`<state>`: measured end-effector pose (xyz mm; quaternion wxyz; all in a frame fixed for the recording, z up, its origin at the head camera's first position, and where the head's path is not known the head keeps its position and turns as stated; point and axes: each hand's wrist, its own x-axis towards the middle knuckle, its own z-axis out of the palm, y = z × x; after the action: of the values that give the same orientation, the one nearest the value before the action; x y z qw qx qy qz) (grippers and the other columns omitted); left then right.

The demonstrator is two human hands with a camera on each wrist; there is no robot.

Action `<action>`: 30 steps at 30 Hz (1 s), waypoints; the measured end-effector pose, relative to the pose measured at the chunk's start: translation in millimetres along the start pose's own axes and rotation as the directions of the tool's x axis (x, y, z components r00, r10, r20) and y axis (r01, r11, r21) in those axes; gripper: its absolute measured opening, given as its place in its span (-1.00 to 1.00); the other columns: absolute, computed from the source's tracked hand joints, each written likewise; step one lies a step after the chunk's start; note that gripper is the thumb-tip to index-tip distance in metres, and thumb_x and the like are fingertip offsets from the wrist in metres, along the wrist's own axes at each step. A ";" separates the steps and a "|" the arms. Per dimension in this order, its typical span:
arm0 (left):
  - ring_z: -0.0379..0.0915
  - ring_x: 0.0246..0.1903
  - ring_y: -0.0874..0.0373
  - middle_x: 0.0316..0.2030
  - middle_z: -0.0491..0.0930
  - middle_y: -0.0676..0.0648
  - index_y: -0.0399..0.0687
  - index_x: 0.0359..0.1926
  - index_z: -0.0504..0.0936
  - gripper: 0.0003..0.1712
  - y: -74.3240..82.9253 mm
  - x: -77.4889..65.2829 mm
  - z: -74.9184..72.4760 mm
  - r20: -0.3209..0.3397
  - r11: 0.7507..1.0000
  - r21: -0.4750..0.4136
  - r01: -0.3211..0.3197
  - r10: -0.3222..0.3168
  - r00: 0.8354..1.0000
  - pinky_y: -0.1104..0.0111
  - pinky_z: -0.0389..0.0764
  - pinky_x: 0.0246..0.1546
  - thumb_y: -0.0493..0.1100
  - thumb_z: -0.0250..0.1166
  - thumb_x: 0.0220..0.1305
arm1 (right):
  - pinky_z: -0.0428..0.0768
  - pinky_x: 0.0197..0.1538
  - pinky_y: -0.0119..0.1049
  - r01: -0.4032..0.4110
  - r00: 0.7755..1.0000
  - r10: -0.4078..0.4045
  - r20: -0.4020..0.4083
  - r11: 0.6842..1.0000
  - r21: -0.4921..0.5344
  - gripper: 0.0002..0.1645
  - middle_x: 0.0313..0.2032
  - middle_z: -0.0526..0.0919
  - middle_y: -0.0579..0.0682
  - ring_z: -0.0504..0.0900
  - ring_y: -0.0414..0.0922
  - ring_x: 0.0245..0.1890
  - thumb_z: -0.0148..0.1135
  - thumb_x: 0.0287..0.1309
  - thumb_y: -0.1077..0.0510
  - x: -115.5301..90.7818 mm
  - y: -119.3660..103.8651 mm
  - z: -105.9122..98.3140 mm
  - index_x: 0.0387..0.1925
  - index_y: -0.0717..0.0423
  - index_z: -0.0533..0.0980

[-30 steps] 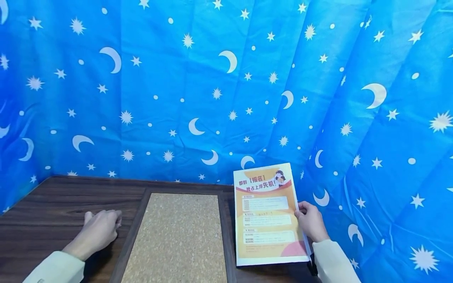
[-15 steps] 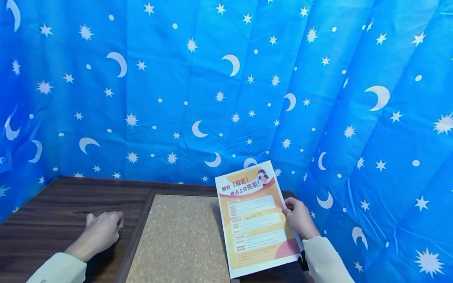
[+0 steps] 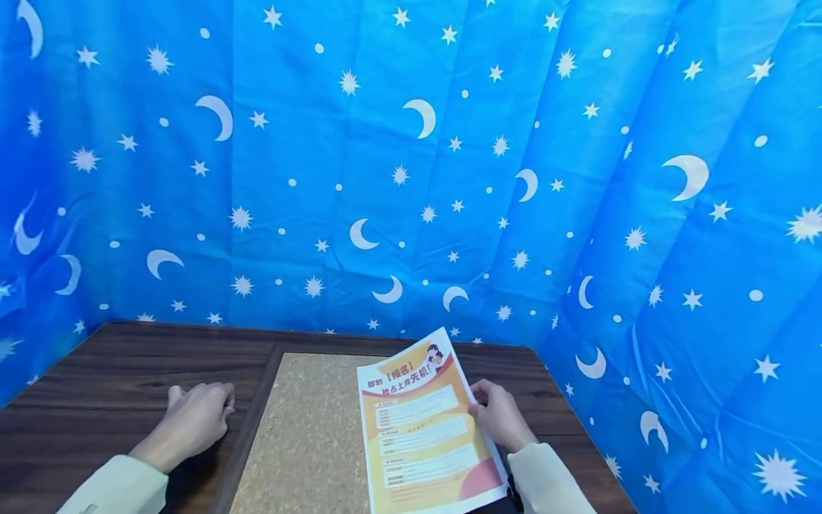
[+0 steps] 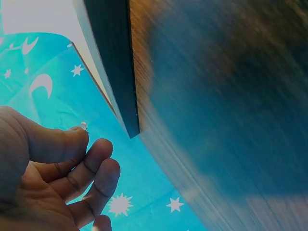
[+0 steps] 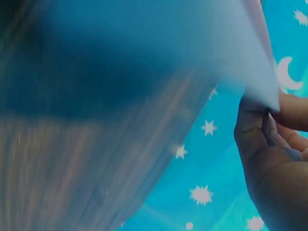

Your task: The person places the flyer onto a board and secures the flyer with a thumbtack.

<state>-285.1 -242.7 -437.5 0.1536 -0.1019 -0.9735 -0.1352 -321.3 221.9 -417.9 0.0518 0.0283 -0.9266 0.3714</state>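
Note:
A printed flyer [image 3: 424, 435], yellow and orange with red Chinese lettering, is pinched at its right edge between the thumb and fingers of my right hand [image 3: 502, 416]. It tilts to the left and covers the right part of a cork board [image 3: 308, 428] with a dark frame. In the right wrist view the flyer's pale back [image 5: 202, 38] fills the upper part, its edge between thumb and finger. Left of the board, my left hand [image 3: 193, 421] stays near the tabletop, fingers loosely curled. The left wrist view shows its thumb against the index finger [image 4: 62, 163], with no object visible between them.
The dark wood table [image 3: 122, 385] reaches back to a blue curtain [image 3: 289, 143] with white moons and stars. That curtain also closes in the left and right sides. The board's raised frame [image 3: 257, 421] runs beside my left hand.
My right hand has carried the flyer left and lower, from beside the board to over its right part. The flyer has tilted further. My left hand has hardly moved.

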 end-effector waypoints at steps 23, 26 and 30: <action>0.17 -0.62 0.17 -0.66 0.29 0.11 -0.02 -0.55 0.39 -0.73 1.0 -5.1 -3.5 0.018 1.000 -0.007 0.015 -0.014 1.000 0.05 0.03 -0.37 -0.39 0.26 0.12 | 0.32 0.13 0.14 0.108 0.909 -0.076 0.409 0.993 -0.054 -0.33 0.20 0.39 0.11 0.32 0.10 0.23 0.35 0.08 0.19 -11.0 -22.6 50.9 0.26 0.04 0.38; 0.16 -0.62 0.16 -0.66 0.28 0.11 -0.02 -0.55 0.39 -0.73 1.7 -5.6 -3.4 0.017 1.000 -0.013 0.013 -0.012 1.000 0.07 0.02 -0.37 -0.39 0.26 0.12 | 0.35 0.12 0.09 0.148 0.901 -0.107 0.420 0.987 -0.068 -0.33 0.15 0.40 0.08 0.36 0.06 0.17 0.33 0.10 0.18 -11.1 -23.0 55.0 0.27 -0.01 0.38; 0.15 -0.62 0.16 -0.67 0.27 0.11 -0.02 -0.56 0.38 -0.72 4.1 -6.0 -2.3 0.013 1.000 -0.022 0.009 -0.008 1.000 0.09 0.01 -0.38 -0.39 0.26 0.11 | 0.42 0.02 -0.01 0.190 0.888 -0.133 0.440 0.978 -0.089 -0.30 -0.02 0.42 0.00 0.42 -0.04 -0.03 0.34 0.10 0.13 -10.9 -25.0 61.1 0.29 -0.06 0.36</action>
<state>-277.9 -240.5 -436.3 0.1455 -0.1003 -0.9734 -0.1459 -312.8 161.8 -445.9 -0.1221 0.1832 -0.9315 0.2896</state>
